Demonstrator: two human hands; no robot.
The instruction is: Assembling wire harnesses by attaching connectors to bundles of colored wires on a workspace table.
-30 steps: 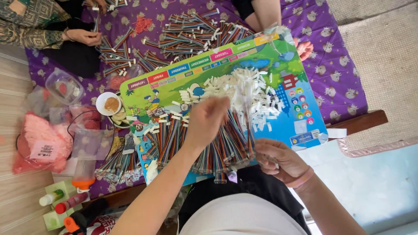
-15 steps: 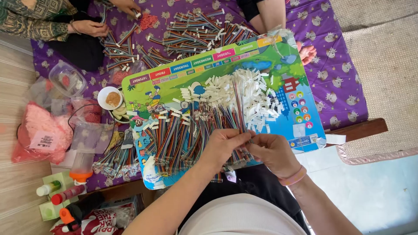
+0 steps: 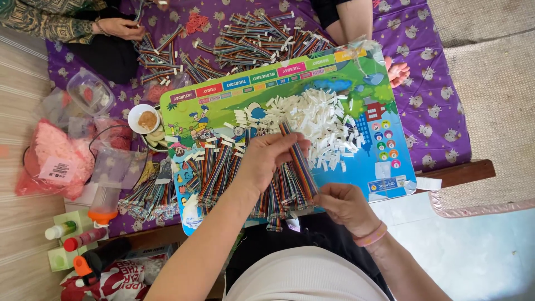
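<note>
Left hand (image 3: 267, 161) pinches top end of one rainbow ribbon cable (image 3: 298, 161), grip clamped on it; right hand (image 3: 345, 206) grips the cable's lower end, fingers closed. Cable stretched diagonally above colourful board (image 3: 384, 139), over the row of cables (image 3: 234, 178), just beside white connector pile (image 3: 317, 120)

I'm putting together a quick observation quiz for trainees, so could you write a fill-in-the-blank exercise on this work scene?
1. Both hands, the left hand and the right hand, hold one rainbow ribbon cable between them, each gripping one ____ of it.
2. The heap of small connector pieces on the board is ____ in colour.
3. The colourful board lies on a ____ patterned cloth.
4. The small round bowl left of the board holds something ____.

Missing words: end; white; purple; brown
</note>
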